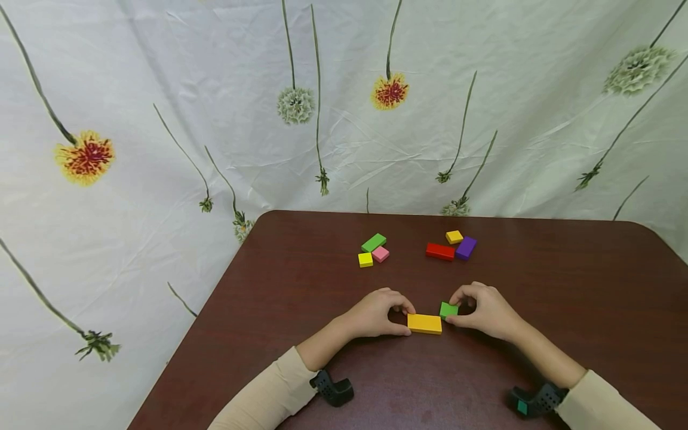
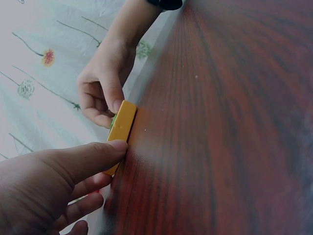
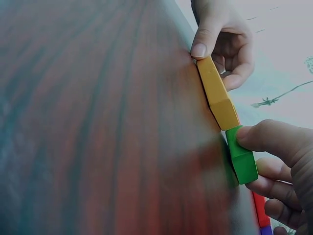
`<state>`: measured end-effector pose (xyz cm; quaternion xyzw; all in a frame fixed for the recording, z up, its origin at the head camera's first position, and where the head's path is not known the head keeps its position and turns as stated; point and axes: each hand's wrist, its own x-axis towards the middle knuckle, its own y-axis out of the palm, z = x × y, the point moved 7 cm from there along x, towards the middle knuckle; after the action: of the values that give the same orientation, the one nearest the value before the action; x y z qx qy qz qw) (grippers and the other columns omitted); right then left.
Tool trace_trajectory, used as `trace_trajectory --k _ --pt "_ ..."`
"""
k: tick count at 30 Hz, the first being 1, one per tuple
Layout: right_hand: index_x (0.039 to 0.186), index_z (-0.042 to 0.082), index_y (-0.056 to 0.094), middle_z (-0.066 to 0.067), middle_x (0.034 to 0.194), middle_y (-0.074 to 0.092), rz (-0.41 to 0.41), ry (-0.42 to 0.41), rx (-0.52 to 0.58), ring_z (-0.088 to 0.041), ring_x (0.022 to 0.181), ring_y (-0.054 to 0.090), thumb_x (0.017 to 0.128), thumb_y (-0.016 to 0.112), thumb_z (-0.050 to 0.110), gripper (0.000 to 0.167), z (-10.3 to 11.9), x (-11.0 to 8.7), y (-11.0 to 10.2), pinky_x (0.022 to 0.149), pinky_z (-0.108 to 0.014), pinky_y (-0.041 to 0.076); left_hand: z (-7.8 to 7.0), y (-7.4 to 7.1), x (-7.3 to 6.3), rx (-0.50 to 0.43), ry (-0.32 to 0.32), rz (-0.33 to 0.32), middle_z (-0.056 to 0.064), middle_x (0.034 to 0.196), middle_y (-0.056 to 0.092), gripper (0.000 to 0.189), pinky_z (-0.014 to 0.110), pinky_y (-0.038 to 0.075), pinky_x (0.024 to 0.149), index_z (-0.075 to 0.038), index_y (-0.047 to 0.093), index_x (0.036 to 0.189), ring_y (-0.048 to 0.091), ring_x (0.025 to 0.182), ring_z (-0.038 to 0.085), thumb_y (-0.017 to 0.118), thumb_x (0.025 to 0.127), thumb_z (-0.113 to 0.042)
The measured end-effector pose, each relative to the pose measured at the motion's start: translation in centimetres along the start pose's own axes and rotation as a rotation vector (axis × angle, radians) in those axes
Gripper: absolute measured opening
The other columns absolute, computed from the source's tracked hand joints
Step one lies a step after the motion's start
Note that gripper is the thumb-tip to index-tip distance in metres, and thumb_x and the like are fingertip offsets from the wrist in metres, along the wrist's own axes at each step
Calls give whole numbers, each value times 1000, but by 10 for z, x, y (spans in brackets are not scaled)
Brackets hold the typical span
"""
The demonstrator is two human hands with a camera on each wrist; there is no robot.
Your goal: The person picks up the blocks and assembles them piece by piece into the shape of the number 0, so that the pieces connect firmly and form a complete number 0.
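A long orange-yellow block [image 1: 424, 324] lies flat on the table in the head view. My left hand [image 1: 379, 313] pinches its left end between thumb and fingers. At its right end is a small green block [image 1: 448, 310], set slightly farther back. The thumb and index finger of my right hand [image 1: 486, 312] pinch that green block. The right wrist view shows the green block [image 3: 241, 155] close against the end of the orange-yellow block [image 3: 215, 95]; whether they touch I cannot tell. In the left wrist view the orange-yellow block [image 2: 122, 125] mostly hides the green one.
Farther back on the dark brown table [image 1: 301, 269], a green block [image 1: 373, 242], a pink block [image 1: 380, 254] and a yellow block [image 1: 365, 260] form one group. Right of them lie a red block [image 1: 440, 251], a purple block [image 1: 466, 248] and an orange-yellow block [image 1: 454, 237]. Flowered cloth [image 1: 344, 137] hangs behind.
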<state>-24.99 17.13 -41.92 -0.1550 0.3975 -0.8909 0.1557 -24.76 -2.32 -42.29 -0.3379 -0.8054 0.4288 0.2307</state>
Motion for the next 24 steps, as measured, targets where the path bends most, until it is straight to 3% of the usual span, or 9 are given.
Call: trace_trajectory --k 11,18,24 --pt "89 14 68 6 85 57 -14 -32 3 -14 75 45 74 86 27 27 0 -2 1 63 -27 42 2 1 1 3 -8 1 -12 94 62 28 19 40 81 -17 70 106 49 89 5 79 83 -27" --pt "88 18 69 12 89 61 -135 -88 -13 -11 83 51 78 82 19 17 10 -7 2 71 -31 47 2 1 0 -3 -11 1 -12 94 61 27 18 41 80 -17 70 106 49 88 4 80 83 -27" --pt "82 21 67 15 84 60 -184 -137 -57 -8 78 49 79 81 15 15 29 -12 10 66 -28 46 0 1 1 6 -6 -1 -12 94 62 28 18 41 80 -16 70 107 49 88 5 79 83 -27"
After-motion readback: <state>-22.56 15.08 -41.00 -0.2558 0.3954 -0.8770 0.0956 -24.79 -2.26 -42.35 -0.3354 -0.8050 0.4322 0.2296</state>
